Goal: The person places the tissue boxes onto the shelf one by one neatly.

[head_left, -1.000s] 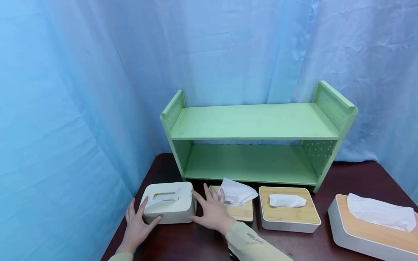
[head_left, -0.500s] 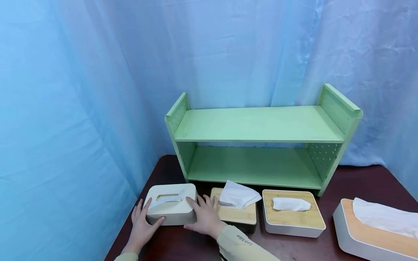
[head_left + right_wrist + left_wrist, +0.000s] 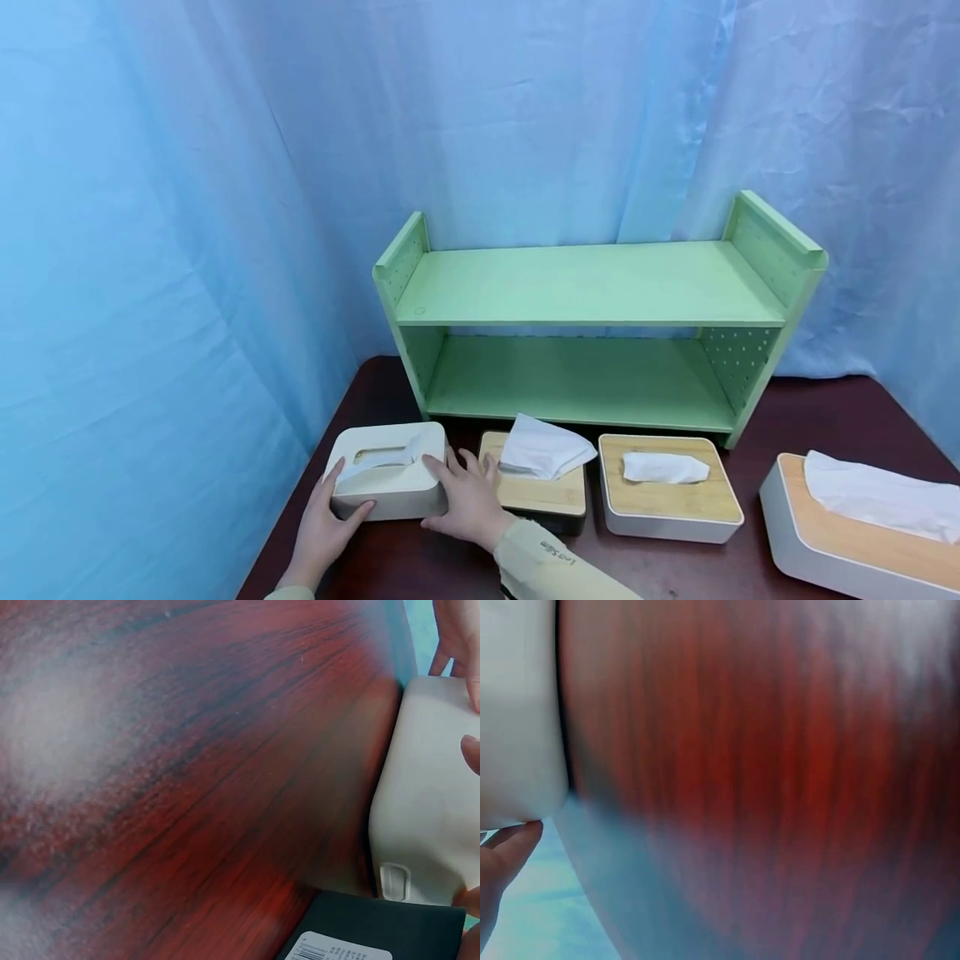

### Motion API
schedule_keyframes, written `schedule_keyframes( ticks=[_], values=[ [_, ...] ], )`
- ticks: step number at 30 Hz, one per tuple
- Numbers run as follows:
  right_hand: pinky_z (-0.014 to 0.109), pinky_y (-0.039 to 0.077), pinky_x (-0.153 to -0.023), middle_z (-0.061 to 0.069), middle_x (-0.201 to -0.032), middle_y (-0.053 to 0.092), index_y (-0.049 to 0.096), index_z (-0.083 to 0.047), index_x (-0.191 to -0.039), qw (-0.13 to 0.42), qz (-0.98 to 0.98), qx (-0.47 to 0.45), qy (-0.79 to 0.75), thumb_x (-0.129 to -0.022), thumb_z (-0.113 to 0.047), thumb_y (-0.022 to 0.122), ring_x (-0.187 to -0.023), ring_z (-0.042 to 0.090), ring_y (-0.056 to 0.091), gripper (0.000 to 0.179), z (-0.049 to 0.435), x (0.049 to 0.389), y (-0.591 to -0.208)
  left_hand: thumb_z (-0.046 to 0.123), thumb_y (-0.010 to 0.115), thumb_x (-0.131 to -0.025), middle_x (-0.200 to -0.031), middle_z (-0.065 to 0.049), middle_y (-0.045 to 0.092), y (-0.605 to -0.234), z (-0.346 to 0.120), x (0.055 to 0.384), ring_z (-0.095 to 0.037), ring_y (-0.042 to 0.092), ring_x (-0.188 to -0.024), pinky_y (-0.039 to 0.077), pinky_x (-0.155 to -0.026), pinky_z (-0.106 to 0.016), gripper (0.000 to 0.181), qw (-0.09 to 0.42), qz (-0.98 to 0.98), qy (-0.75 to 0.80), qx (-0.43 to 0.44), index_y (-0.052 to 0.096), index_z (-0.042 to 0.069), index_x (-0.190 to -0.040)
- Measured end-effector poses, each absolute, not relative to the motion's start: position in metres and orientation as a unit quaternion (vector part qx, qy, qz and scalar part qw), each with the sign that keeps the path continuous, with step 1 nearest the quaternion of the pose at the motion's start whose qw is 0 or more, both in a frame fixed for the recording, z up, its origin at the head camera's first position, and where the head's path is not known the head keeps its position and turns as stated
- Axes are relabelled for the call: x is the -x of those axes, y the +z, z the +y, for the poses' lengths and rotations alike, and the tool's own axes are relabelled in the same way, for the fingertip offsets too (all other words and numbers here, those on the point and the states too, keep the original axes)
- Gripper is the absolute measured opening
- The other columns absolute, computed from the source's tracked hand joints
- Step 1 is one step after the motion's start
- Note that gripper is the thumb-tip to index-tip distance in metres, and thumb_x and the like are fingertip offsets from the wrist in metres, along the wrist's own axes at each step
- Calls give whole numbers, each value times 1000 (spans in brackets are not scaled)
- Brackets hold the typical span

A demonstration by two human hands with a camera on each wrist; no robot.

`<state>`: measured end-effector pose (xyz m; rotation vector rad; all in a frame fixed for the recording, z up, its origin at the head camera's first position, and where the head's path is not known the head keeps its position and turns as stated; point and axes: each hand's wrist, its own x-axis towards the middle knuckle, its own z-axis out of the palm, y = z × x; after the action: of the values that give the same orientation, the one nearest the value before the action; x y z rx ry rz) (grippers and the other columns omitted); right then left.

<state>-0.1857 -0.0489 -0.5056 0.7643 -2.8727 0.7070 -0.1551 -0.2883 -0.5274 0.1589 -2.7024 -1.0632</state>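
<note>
An off-white tissue box (image 3: 390,479) with a tissue in its slot sits at the table's left. My left hand (image 3: 318,529) grips its left end, thumb on the front face and fingers along the side. My right hand (image 3: 468,500) holds the right end, thumb near the front corner and fingers over the side; some fingertips are hidden. In the left wrist view, a fingertip of my left hand (image 3: 506,851) touches the box (image 3: 517,712). The right wrist view shows the box (image 3: 427,802) beside a black tissue box (image 3: 390,922) with a barcode label.
Behind stands a green two-tier shelf (image 3: 592,283). Right of my hands are a wood-topped black tissue box (image 3: 547,496), a white one with a wooden lid (image 3: 671,492) and a longer one (image 3: 862,533). A blue curtain (image 3: 187,250) hangs around the dark red table (image 3: 405,558).
My right hand has moved left from the gap between the boxes onto the off-white box's right end. My left hand has closed in on its left end. The view has shifted slightly.
</note>
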Motion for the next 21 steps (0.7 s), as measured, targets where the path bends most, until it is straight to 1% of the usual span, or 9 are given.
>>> schedule_keyframes(
  ticks=[4,7,13,15,17,19,21],
  values=[
    [63,22,-101,20,-139,49,46,-26,-138,58,-938,-254,230,-64,-48,83,-131,34,38,86,-50,185,-507,23,81,-76,-142,-27,37,-529,-285,153,-43,39,-129,33,-105,-56,84,142,-912,-380,-63,37,1,-144],
    [62,24,-100,20,-139,49,48,-27,-136,80,-933,-260,235,-61,-48,84,-133,34,37,86,-51,185,-506,21,80,-76,-141,-27,39,-525,-284,150,-43,40,-128,34,-104,-56,81,151,-905,-391,-75,39,1,-143],
    [63,26,-99,22,-143,43,49,-25,-135,99,-912,-265,296,-62,-41,87,-135,45,31,83,-50,186,-495,24,78,-78,-144,-25,37,-501,-283,146,-42,36,-132,31,-106,-57,80,156,-897,-404,-83,38,2,-143],
    [63,29,-99,23,-144,41,49,-24,-134,109,-905,-269,310,-63,-40,87,-134,47,33,82,-50,187,-489,24,78,-78,-144,-24,38,-492,-281,146,-42,36,-132,31,-106,-58,78,163,-893,-411,-82,39,3,-143],
    [59,35,-100,24,-145,39,51,-21,-133,125,-892,-277,334,-64,-36,87,-132,44,37,79,-49,188,-483,22,79,-78,-143,-23,41,-484,-280,145,-40,40,-130,36,-103,-56,75,174,-890,-414,-81,42,4,-142],
    [52,42,-99,26,-145,37,52,-17,-132,137,-878,-281,362,-65,-30,88,-130,41,42,77,-47,188,-476,19,80,-77,-139,-22,46,-476,-277,144,-37,49,-123,46,-96,-48,72,190,-887,-414,-78,46,6,-139],
    [47,47,-96,28,-145,36,53,-14,-131,144,-862,-283,395,-66,-25,87,-128,40,45,74,-44,188,-471,15,80,-76,-136,-22,50,-470,-274,143,-35,54,-116,52,-87,-40,69,208,-883,-414,-76,50,6,-137]
  ],
)
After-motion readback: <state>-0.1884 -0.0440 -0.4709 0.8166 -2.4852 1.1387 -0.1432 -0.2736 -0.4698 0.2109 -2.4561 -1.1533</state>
